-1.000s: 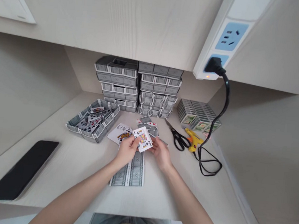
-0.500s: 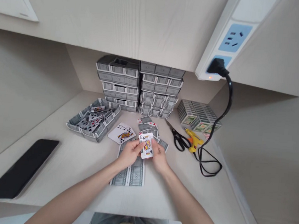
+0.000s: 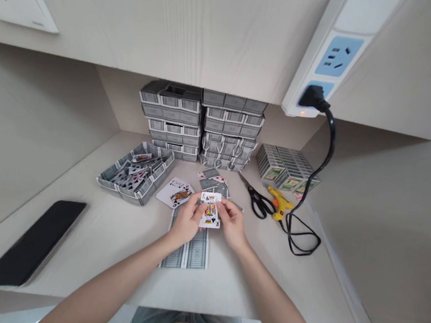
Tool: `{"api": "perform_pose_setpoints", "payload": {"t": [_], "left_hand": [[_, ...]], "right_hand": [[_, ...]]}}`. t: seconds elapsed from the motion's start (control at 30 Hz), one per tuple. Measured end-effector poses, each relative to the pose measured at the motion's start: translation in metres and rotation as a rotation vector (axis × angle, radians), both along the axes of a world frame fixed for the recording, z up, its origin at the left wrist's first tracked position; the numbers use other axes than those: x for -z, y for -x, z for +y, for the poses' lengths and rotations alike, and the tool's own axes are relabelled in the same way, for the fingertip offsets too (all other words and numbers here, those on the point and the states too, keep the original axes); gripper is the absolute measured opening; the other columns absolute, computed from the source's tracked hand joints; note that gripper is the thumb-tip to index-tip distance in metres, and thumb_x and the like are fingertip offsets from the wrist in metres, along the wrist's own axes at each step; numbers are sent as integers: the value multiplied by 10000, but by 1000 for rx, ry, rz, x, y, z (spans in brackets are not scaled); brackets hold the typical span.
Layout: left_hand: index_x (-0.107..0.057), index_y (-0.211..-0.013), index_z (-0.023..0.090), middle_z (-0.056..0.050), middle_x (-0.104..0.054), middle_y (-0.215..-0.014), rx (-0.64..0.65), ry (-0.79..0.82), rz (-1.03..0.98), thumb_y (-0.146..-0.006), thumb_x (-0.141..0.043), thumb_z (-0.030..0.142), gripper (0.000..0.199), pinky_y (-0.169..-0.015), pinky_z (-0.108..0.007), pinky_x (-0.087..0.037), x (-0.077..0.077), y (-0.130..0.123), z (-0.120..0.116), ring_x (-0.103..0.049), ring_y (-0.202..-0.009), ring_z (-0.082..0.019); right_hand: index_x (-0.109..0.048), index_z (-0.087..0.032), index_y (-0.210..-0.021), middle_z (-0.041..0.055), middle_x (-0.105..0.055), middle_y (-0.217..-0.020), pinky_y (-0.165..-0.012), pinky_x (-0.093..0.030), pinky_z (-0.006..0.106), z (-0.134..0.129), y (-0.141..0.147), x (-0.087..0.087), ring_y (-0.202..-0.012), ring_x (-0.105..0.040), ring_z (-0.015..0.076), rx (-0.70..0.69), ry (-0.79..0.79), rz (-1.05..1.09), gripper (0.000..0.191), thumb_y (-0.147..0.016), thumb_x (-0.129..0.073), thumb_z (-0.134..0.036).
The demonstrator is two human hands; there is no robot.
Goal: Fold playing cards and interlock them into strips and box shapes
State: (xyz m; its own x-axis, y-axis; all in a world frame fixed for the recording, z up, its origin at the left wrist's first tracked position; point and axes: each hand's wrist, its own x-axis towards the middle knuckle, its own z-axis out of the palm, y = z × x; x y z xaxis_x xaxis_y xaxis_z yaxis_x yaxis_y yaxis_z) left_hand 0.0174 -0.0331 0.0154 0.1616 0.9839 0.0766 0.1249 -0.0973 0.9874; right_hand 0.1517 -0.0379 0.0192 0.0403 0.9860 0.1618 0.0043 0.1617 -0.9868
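Observation:
A king of clubs playing card [image 3: 210, 211] faces up between my two hands, above the middle of the desk. My left hand [image 3: 189, 217] pinches its left edge, thumb on the face. On the opposite edge my right hand [image 3: 231, 222] grips it the same way. Whether more cards lie behind it I cannot tell. Below is a panel of face-down cards [image 3: 195, 252], partly covered by my hands. A fan of face-up cards [image 3: 176, 192], a queen on top, lies to the left. Beyond my hands are scattered card pieces [image 3: 213, 180].
A tray made of cards [image 3: 142, 195] holds loose cards at the left. Card-built boxes [image 3: 178, 114] stand stacked behind. At the right are black scissors [image 3: 259, 204], a yellow glue gun [image 3: 281, 203] with its cord, and card packs [image 3: 286, 166]. A black phone [image 3: 33, 242] lies front left.
The king card has turned from a slight tilt to nearly straight. My right hand has shifted slightly, and both hands still hold the card.

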Motion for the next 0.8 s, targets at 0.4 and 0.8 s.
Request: {"api": "perform_pose_setpoints", "payload": {"t": [0.4,0.8], "left_hand": [[-459,-1120,168,11,-580,-708,36,-19,-236,-786,-516,328,374,-558,-208,-443,-7,4,6,-548,-613,-110],[-492,-1078,188,2,-593,-739,51,4,-264,-788,-526,325,322,-563,-209,-445,-2,6,7,-551,-620,-111]], "right_hand": [[-519,-179,-745,-69,-443,-507,-363,-317,179,-3,2,-3,-386,-376,59,-45,81,95,307,-738,-554,-484],[-568,-167,-796,-61,-497,-516,-318,-183,184,-4,6,-9,-333,-275,31,-52,158,245,314,-693,-619,-460]]}}
